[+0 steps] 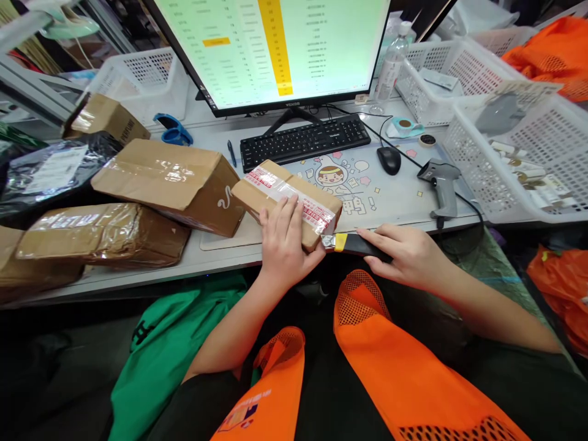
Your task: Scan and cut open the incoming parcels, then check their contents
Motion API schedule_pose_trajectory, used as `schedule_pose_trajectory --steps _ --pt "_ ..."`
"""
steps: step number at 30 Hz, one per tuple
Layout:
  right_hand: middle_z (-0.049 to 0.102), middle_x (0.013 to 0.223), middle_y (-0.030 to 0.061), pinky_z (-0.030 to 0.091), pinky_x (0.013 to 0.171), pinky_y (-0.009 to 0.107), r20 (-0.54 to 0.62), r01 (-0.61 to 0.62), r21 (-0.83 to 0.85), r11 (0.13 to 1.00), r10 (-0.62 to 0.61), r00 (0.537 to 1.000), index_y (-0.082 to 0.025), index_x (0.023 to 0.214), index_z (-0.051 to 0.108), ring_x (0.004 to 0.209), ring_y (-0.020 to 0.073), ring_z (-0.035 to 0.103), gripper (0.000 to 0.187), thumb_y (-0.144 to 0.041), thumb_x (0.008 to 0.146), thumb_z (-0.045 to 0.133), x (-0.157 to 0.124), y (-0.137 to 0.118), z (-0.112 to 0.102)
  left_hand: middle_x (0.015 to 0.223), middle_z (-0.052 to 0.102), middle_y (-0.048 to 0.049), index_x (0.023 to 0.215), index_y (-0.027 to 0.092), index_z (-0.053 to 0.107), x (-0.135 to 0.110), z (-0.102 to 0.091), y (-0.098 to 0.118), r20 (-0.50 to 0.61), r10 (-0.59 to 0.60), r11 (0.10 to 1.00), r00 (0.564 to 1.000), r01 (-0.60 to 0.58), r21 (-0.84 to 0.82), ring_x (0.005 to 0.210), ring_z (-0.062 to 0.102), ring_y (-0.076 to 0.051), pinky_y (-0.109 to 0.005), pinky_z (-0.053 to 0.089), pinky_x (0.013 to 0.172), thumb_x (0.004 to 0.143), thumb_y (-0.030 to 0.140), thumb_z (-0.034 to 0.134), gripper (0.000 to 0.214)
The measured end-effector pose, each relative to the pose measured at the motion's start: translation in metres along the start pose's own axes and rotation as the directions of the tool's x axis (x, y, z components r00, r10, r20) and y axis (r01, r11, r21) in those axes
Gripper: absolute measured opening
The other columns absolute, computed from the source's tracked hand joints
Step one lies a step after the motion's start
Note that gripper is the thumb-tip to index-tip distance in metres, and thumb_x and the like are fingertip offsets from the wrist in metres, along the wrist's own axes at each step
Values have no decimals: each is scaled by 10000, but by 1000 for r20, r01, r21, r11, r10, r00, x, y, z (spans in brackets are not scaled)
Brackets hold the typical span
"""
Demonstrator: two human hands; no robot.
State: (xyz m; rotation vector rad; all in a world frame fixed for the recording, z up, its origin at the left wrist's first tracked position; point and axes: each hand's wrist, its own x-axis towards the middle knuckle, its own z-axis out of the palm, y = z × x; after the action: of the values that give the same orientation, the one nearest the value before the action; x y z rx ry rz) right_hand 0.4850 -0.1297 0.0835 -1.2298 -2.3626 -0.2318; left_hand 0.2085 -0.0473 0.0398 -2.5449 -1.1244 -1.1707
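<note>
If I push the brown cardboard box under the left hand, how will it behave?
The brown rectangular cardboard box will probably feel fairly stiff, since its faces look flat and its edges fairly straight. Those flat faces should also make rolling unlikely. The shiny red-printed packing tape across its top may be a bit slippery. I can't judge its weight.

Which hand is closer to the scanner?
Right. The right hand, gripping the cutter, is on the near side of the scanner; the left hand is farther left, on the box.
</note>
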Motion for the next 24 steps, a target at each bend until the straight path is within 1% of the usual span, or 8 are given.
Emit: schedule_pose_trajectory --steps 3,6,11,14,18,22,24 --pt "760 970 92 544 658 323 4 31 -7 999 -31 1000 -150 1391 691 764 204 695 419 -360 1041 595 2 1 -2 1615 518 -274 1666 120 315 1 0 -1 -3 21 1000 1000 -21 5 1524 494 -414 -569 192 1320 939 527 653 899" --pt "759 965 91 530 648 315 10 52 8 999 -52 999 -144 1386 691 754 194 687 415 -356 1043 593 6 1 -1 1609 518 -292 1663 95 318 1 0 -2 -20 47 999 999 -46 16 1526 496 -411 -560 217 1314 944 530 649 904" --pt "751 949 75 519 647 313 0 61 19 998 -61 998 -200 1409 696 751 196 674 433 -344 1006 630 7 7 2 1629 495 -291 1676 104 294 0 -2 -1 2 26 999 1000 -26 21 1541 483 -405 -568 213 1315 954 497 647 895" --pt "746 940 71 524 650 311 -9 87 43 995 -87 996 -211 1413 698 758 198 675 442 -325 988 648 5 12 5 1618 508 -291 1664 101 317 0 -2 1 -3 21 999 1000 -21 42 1534 495 -400 -569 245 1305 968 535 619 874" --pt "758 968 75 539 662 317 -38 81 42 996 -79 996 -227 1431 687 767 200 684 454 -324 989 648 6 13 11 1625 503 -284 1667 110 311 0 -3 1 5 10 999 1000 -11 46 1538 491 -397 -575 239 1309 958 514 630 876" --pt "756 957 83 533 645 324 -44 114 30 993 -112 993 -192 1418 691 762 203 683 434 -332 1012 626 12 9 16 1640 482 -286 1674 101 301 0 -6 -1 32 16 999 999 -17 30 1549 472 -407 -576 237 1312 942 489 645 897" --pt "753 952 87 533 646 332 -19 93 19 995 -93 996 -186 1415 699 760 210 682 433 -346 1020 624 13 17 15 1622 505 -287 1666 93 322 0 -6 0 22 38 999 999 -39 35 1542 483 -403 -571 255 1309 941 471 654 882"
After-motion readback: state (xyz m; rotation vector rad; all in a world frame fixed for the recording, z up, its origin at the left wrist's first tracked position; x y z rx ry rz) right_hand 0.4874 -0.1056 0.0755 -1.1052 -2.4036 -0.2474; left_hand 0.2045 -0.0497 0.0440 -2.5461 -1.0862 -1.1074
